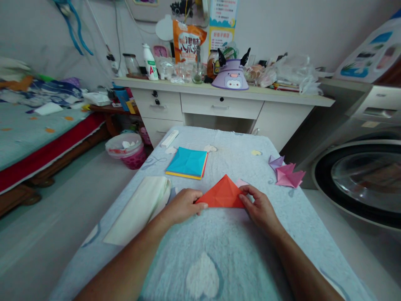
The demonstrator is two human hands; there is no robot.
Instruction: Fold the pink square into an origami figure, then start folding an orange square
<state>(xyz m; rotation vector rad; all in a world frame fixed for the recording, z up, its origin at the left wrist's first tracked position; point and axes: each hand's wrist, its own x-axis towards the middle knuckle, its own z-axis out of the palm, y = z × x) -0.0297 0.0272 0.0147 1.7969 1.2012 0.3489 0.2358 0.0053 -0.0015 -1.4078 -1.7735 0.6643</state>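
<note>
An orange-red paper folded into a triangle lies on the pale blue cloth-covered table. My left hand pinches its left corner with curled fingers. My right hand pinches its right corner, thumb and fingers closed on the edge. Beyond the triangle sits a stack of coloured paper squares with a blue sheet on top. A small pink scrap shows just behind the triangle's right side.
Folded pink and purple paper shapes lie at the table's right edge. A cream folded cloth lies left. A white desk with bottles and clutter stands behind, a pink bin on the floor, a bed left, a washing machine right.
</note>
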